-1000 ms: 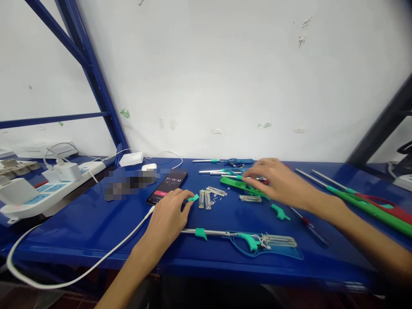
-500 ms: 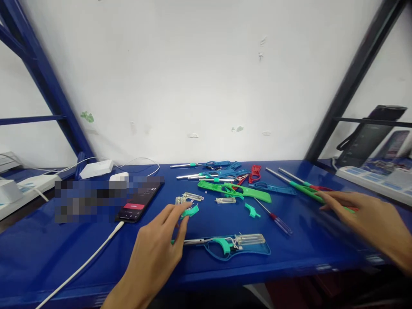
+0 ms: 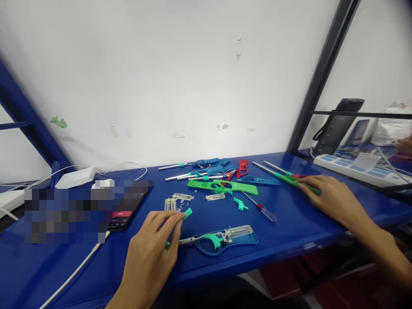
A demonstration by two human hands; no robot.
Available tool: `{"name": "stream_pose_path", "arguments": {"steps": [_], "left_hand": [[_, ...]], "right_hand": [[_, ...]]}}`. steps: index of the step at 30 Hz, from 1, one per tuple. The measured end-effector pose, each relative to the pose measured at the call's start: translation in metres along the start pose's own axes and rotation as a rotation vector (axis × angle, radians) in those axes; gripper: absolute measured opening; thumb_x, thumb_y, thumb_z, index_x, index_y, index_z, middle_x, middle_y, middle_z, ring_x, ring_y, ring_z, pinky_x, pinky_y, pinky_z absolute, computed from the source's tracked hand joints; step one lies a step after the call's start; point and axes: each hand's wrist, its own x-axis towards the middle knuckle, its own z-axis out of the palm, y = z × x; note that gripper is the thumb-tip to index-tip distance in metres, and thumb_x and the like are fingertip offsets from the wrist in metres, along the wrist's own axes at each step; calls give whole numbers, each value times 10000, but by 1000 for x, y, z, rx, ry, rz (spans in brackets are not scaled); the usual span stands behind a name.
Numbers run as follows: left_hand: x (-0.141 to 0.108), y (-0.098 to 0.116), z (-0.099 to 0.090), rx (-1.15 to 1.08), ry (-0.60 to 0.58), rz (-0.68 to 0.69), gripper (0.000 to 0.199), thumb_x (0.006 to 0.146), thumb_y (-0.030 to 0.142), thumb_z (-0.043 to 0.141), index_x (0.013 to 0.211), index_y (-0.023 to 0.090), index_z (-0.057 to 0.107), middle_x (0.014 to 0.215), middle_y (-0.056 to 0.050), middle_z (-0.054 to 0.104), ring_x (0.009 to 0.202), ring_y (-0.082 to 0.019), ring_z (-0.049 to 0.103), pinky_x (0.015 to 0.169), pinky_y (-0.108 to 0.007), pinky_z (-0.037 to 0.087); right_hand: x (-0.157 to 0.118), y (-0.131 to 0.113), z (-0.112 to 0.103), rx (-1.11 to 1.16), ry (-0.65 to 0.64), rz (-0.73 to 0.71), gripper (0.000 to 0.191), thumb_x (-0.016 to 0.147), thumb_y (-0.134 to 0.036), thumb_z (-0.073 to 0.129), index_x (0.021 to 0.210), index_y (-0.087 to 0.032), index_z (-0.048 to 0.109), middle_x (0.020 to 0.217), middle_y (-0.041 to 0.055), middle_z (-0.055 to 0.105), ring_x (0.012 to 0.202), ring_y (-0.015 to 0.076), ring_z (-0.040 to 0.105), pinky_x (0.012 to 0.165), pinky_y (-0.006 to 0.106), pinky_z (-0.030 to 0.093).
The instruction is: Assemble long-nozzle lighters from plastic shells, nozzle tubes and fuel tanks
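My left hand [image 3: 154, 242] pinches a small teal piece [image 3: 188, 213] between thumb and fingertips, over the front middle of the table. Just right of it lies an opened blue lighter half [image 3: 251, 238] holding a metal rod, a teal trigger [image 3: 213, 240] and a clear tank [image 3: 238, 231]. On the right, my right hand [image 3: 323, 193] rests on the green lighter [image 3: 288, 179], its fingers over the handle; a lighter with a red handle lies behind. Between the hands are a loose teal trigger [image 3: 240, 204], a screwdriver [image 3: 267, 213] and a green casing [image 3: 240, 187].
Several blue lighters [image 3: 222, 165] and a red casing [image 3: 242, 168] lie at the back by the wall. Clear tanks [image 3: 215, 197] sit mid-table. A phone [image 3: 128, 210] with a white cable is at left, a power strip [image 3: 350, 172] at right. Another person's hand [image 3: 406, 146] shows far right.
The view has turned right, so the table items appear further left. The teal piece stays at my left fingertips. My right hand remains at the green lighter, its fingers lower round the handle.
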Motion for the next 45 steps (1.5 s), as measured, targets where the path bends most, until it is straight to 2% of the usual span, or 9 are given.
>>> {"name": "stream_pose_path", "arguments": {"steps": [6,9,13,18,21,26,35,39,45], "left_hand": [[2,2,0,-18,-46,-20,165,1035,161,550,1090,223,692,1014,-39,748,956,-247,666,856,-409,565],[0,0,3,-15,-88,-7,204,1041,158,538,1161,215,693,1058,-50,757,995,-260,671,869,-435,574],[-3,-3,7,1,-101,12,274,1037,157,535,1264,211,679,1205,-81,737,1136,-292,654,934,-473,569],[-3,1,5,-60,-108,11,216,1035,116,498,1121,179,686,1103,-86,723,1055,-271,641,902,-462,554],[-1,4,2,-75,-106,-6,207,1031,102,490,1088,177,675,1064,-80,713,1008,-256,629,885,-452,536],[-1,4,1,-59,-129,-11,205,1025,94,490,1086,159,675,1028,-83,709,963,-258,628,848,-446,510],[-3,5,1,-44,-132,-25,222,1026,101,494,1114,174,685,1013,-69,719,921,-253,615,839,-424,513],[-5,5,1,-27,-89,-44,237,1022,103,507,1158,190,681,1023,-57,734,920,-260,587,839,-426,524],[-7,3,2,-25,-66,-68,308,997,59,471,1167,206,683,1073,-54,735,956,-262,576,850,-416,530]], "right_hand": [[-2,-15,-4,-6,-6,-26,422,988,-455,501,1076,-167,797,1131,182,786,1020,370,694,892,488,487],[-5,-51,-9,72,-6,-99,391,1009,-443,498,1047,-176,782,1124,165,791,1059,335,695,964,466,495],[-1,-109,-8,202,-146,-293,373,1020,-534,511,1039,-281,785,1082,49,802,1063,282,703,978,439,521],[27,-150,-6,240,-246,-402,408,1039,-535,483,1100,-272,790,990,80,788,1060,315,683,941,503,520],[44,-158,-7,231,-307,-458,409,1024,-556,506,1120,-277,790,938,83,775,980,302,689,858,478,529],[59,-168,0,200,-370,-565,393,1041,-525,481,1068,-276,784,1044,84,777,1005,288,682,909,485,487],[70,-171,7,132,-420,-651,434,1057,-515,435,970,-259,774,795,71,752,805,267,669,916,514,439],[86,-172,16,150,-457,-663,382,1035,-497,479,1011,-263,780,915,82,781,878,286,680,952,537,434],[103,-175,35,221,-558,-686,360,1012,-475,500,1009,-263,791,1050,91,759,908,257,689,801,426,505]]}}
